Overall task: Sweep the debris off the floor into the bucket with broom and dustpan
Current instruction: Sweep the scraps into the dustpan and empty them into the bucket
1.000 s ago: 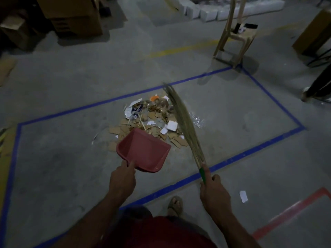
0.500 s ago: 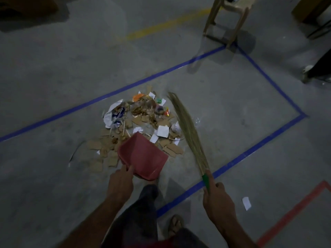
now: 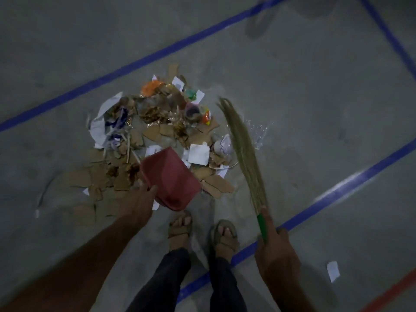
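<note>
A pile of debris (image 3: 157, 131), made of cardboard scraps, white paper and coloured wrappers, lies on the grey concrete floor inside a blue tape rectangle. My left hand (image 3: 138, 202) grips the near edge of a red dustpan (image 3: 171, 179), held at the pile's near side with its mouth toward the debris. My right hand (image 3: 275, 251) grips the green handle of a grass broom (image 3: 242, 145), whose bristles reach up along the pile's right side. No bucket is in view.
My two sandalled feet (image 3: 202, 230) stand just behind the dustpan. Blue tape lines (image 3: 337, 192) cross the floor, and a red line (image 3: 396, 291) runs at the lower right. A loose white scrap (image 3: 333, 271) lies outside the blue tape.
I have stepped closer and the view has tilted down; the stool and boxes have left the view. Dustpan and broom have come nearer the pile, and both feet now show.
</note>
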A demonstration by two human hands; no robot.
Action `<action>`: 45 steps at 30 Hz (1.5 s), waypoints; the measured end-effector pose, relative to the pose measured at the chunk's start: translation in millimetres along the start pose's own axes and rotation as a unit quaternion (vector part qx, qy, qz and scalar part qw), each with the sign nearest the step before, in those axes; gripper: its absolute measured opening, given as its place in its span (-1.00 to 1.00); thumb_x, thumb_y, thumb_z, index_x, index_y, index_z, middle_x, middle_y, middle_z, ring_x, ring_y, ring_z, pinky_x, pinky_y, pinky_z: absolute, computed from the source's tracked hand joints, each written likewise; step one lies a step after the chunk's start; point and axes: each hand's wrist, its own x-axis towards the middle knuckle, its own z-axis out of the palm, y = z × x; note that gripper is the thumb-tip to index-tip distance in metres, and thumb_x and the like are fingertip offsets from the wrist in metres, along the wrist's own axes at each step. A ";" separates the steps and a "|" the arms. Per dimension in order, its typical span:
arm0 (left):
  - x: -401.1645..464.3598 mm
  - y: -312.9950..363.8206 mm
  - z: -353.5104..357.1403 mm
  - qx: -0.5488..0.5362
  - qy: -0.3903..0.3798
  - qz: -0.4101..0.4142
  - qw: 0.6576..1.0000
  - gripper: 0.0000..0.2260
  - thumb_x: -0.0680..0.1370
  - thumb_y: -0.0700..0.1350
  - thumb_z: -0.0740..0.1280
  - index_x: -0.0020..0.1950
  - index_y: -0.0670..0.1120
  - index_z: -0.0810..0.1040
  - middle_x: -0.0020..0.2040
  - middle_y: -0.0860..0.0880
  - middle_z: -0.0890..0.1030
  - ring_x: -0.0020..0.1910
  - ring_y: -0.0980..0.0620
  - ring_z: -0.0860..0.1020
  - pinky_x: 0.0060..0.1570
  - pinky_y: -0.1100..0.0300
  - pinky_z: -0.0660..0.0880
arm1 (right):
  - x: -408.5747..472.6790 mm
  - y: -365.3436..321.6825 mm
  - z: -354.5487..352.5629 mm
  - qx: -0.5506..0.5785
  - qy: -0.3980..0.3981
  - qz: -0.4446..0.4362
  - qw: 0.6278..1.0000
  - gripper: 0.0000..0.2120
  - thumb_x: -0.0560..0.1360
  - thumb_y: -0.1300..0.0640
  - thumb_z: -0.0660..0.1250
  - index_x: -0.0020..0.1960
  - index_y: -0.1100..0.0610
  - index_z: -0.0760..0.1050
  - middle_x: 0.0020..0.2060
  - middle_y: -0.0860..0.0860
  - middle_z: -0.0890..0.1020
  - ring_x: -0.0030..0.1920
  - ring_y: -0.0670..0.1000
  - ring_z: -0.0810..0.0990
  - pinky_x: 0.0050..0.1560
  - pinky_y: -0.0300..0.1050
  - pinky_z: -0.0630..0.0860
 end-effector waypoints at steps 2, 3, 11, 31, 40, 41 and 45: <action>37.9 -7.0 24.6 0.002 -0.009 0.009 1.000 -0.61 0.46 -0.20 0.35 0.30 -0.12 0.51 0.24 -0.22 0.51 0.02 -0.24 0.57 -0.14 -0.02 0.53 | 34.0 14.2 17.7 0.002 0.049 -0.037 0.998 -0.28 0.58 0.20 0.26 0.62 -0.13 0.01 -0.02 0.10 0.41 -0.33 0.10 0.49 -0.28 0.06 0.56; 54.8 -12.2 35.0 0.006 -0.010 0.012 1.000 -0.62 0.44 -0.22 0.36 0.27 -0.16 0.52 0.23 -0.26 0.51 0.03 -0.27 0.56 -0.14 -0.04 0.51 | 50.9 22.9 25.8 -0.010 0.067 -0.054 0.996 -0.29 0.56 0.22 0.29 0.61 -0.09 0.09 -0.07 0.09 0.41 -0.40 0.08 0.45 -0.37 0.05 0.54; 166.4 -36.1 80.8 0.073 0.004 0.114 0.991 -0.64 0.39 -0.26 0.48 0.17 -0.19 0.56 0.04 -0.30 0.57 -0.12 -0.28 0.59 -0.30 0.06 0.41 | 188.9 76.6 50.8 -0.092 -0.034 -0.060 0.993 -0.32 0.61 0.10 0.18 0.57 -0.31 -0.07 0.00 0.03 0.38 -0.23 0.02 0.48 -0.21 -0.02 0.55; 120.9 47.2 116.7 -0.073 0.077 0.044 0.993 -0.68 0.58 -0.22 0.29 0.32 -0.03 0.40 0.05 -0.16 0.50 -0.12 -0.20 0.50 -0.31 0.06 0.31 | 105.6 107.6 75.5 -0.048 -0.102 -0.187 0.976 -0.24 0.54 0.08 0.32 0.51 -0.38 -0.04 -0.03 -0.13 0.43 -0.28 -0.10 0.51 -0.39 -0.14 0.54; 17.0 73.1 27.4 -0.148 0.112 -0.009 0.983 -0.63 0.59 -0.28 0.24 0.35 0.00 0.36 0.04 -0.08 0.46 -0.08 -0.07 0.43 -0.18 -0.02 0.48 | -5.0 109.6 -6.0 -0.049 -0.087 -0.150 0.984 -0.15 0.39 0.21 0.48 0.46 -0.29 0.11 -0.19 -0.18 0.32 -0.46 -0.14 0.38 -0.58 -0.17 0.42; 4.2 77.4 13.8 -0.156 0.117 -0.013 0.981 -0.66 0.60 -0.26 0.22 0.34 0.01 0.37 0.03 -0.06 0.46 -0.09 -0.04 0.42 -0.19 0.01 0.46 | -18.3 108.7 -16.9 -0.050 -0.077 -0.153 0.984 -0.15 0.38 0.21 0.49 0.45 -0.28 0.12 -0.19 -0.19 0.30 -0.47 -0.14 0.36 -0.56 -0.15 0.42; -58.6 97.7 -48.3 -0.251 0.126 -0.068 0.957 -0.83 0.69 -0.03 0.11 0.23 0.10 0.42 -0.03 0.11 0.43 -0.12 0.12 0.41 -0.25 0.26 0.30 | -75.5 101.8 -59.2 -0.056 -0.039 -0.193 0.979 -0.12 0.41 0.17 0.41 0.60 -0.15 0.05 -0.21 -0.14 0.28 -0.48 -0.11 0.28 -0.53 -0.13 0.41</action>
